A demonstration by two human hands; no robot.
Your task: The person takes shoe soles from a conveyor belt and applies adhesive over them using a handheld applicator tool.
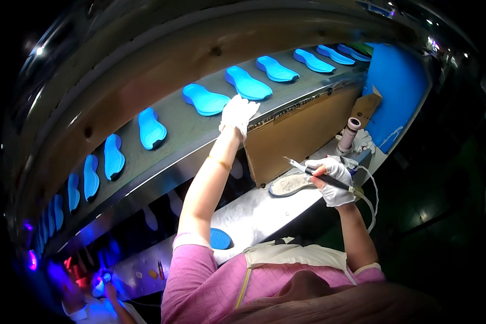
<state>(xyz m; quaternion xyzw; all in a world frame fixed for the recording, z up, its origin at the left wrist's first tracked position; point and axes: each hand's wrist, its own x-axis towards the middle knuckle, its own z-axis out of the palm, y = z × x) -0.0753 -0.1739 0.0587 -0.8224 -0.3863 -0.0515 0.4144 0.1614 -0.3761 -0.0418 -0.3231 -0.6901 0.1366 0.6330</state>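
While right hand [340,171] pinches tool [336,182], left hand [237,115] at blue sole [248,85], grip unclear; pink bottle [348,137], contents hidden.

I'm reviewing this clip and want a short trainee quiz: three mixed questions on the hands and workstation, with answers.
1. Multiple choice: what does the right hand hold? (a) a bottle; (b) a slim pen-like tool; (c) a pair of scissors.

2. True or false: the left hand is at the row of blue soles on the dark belt.

3. Fill in the blank: the large panel near the belt's right end is coloured ____.

Key: 1 b; 2 true; 3 blue.
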